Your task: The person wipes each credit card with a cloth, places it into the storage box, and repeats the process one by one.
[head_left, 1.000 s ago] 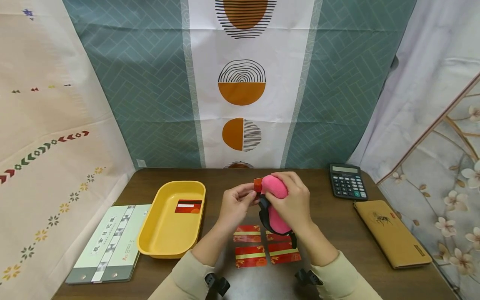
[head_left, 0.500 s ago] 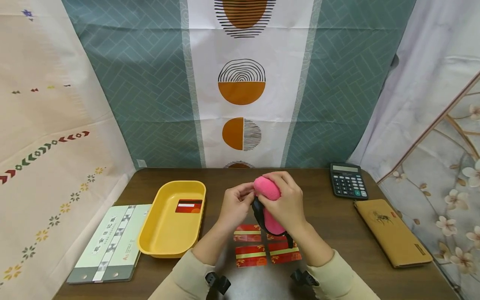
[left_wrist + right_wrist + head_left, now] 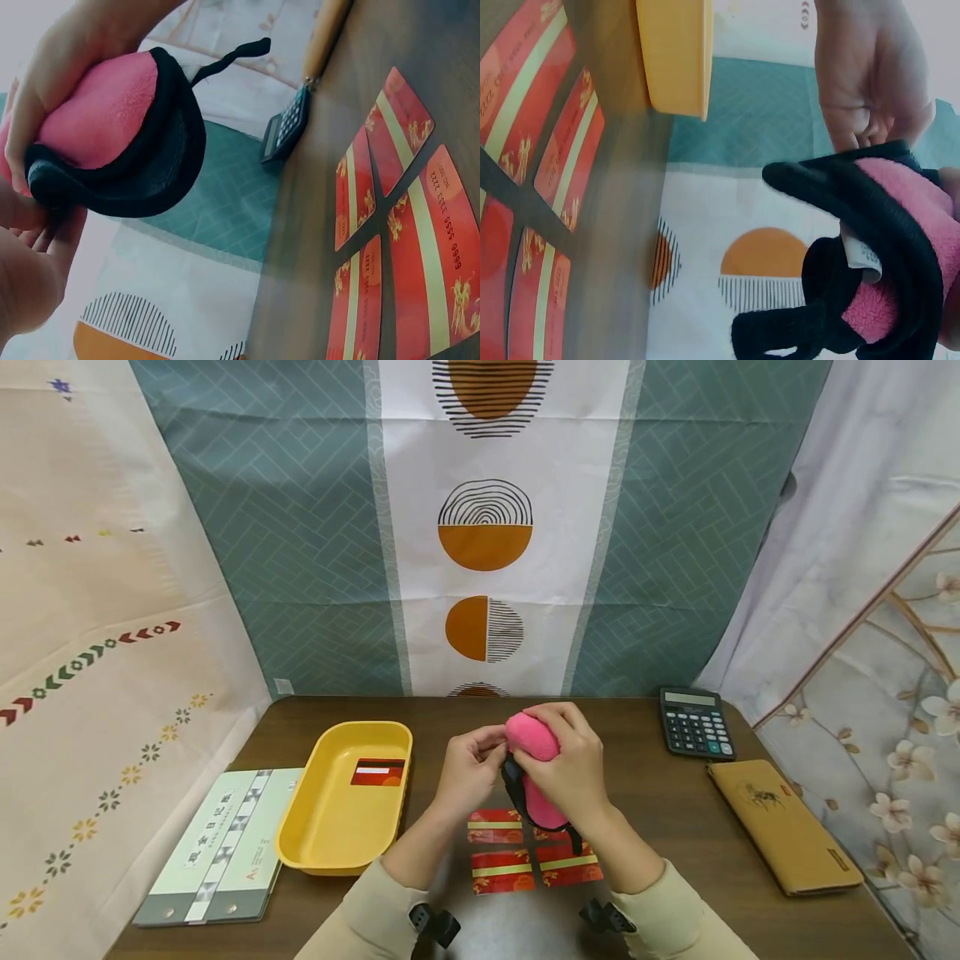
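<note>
My right hand (image 3: pixel 572 762) grips a pink plush cleaning mitt (image 3: pixel 532 737) with black edging, a dangling black strap and a white tag. Close on its left, my left hand (image 3: pixel 468 772) has thumb and fingers pinched together at the mitt's edge. The red card they held a second ago is hidden behind the mitt. In the left wrist view, the mitt's black underside (image 3: pixel 161 169) curves out past the left fingertips. Below the hands, several red cards (image 3: pixel 502 872) with yellow stripes lie on the brown table in two rows.
To the left stands a yellow tray (image 3: pixel 337 835) with one red card (image 3: pixel 377 772), dark side up, inside. A pale green notebook (image 3: pixel 225 852) lies beside it. A black calculator (image 3: pixel 697 723) and a tan wallet (image 3: pixel 783 827) lie at the right.
My right hand has moved the pink mitt slightly left, over the red card at my left fingertips, so the card no longer shows. The left hand has hardly moved.
</note>
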### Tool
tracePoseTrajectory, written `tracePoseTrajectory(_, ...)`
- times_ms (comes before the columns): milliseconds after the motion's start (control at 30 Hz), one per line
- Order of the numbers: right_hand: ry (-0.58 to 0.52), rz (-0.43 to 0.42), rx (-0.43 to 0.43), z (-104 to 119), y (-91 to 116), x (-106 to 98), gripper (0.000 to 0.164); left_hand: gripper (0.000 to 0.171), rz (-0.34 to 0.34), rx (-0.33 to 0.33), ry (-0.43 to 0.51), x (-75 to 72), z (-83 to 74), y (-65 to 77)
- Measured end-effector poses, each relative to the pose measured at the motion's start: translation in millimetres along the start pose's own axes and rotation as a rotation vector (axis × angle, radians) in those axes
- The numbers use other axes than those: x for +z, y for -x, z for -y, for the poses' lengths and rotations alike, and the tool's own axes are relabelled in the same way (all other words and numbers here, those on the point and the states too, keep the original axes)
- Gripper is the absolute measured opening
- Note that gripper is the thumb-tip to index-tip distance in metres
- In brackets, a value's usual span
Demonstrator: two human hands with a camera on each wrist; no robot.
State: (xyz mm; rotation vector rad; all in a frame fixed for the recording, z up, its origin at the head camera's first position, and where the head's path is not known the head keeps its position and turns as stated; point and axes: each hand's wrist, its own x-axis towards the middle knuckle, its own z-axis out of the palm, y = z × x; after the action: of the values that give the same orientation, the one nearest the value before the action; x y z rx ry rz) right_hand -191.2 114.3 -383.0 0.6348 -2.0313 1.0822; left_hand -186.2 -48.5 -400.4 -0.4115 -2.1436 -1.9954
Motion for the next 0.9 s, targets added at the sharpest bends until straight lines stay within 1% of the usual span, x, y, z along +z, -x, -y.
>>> tracePoseTrajectory(67, -0.002, -0.008, -0.004, 0.7, 1.3, 1.6, 0.043, 0.020, -0.012, 0.008, -0.029, 0.3, -0.3, 0.6)
tracePoseTrajectory(133, 0.004, -0.027, -0.001, -1.5, 2.3, 1.1, 0.043, 0.020, -0.010, 0.004, -0.023, -0.5, -0.8, 1.0)
tracePoseTrajectory(300, 0.032, -0.072, 0.033, -13.0, 1.5, -6.5, 0.041, 0.022, 0.005, -0.017, 0.051, -6.7, -2.4, 1.4)
tracePoseTrajectory(467, 0.055, -0.087, 0.090, -24.6, 0.2, -14.6, 0.039, 0.025, -0.026, -0.030, 0.084, -16.9, -1.4, 1.2)
tracePoseTrajectory(533, 0.053, -0.091, 0.109, -27.9, 0.7, -16.7, 0.038, 0.026, -0.049, -0.060, 0.097, -21.6, 0.0, 0.7)
tracePoseTrajectory(733, 0.055, -0.081, 0.134, -34.7, 4.0, -21.5, 0.038, 0.029, -0.154, -0.193, 0.133, -37.9, 2.3, -0.4)
tracePoseTrajectory(800, 0.057, -0.076, 0.140, -37.0, 4.9, -23.2, 0.039, 0.028, -0.185, -0.219, 0.137, -44.5, 1.9, -1.1)
tracePoseTrajectory(900, 0.052, -0.070, 0.157, -40.6, 5.9, -26.3, 0.039, 0.025, -0.224, -0.240, 0.140, -56.2, 2.0, -2.8)
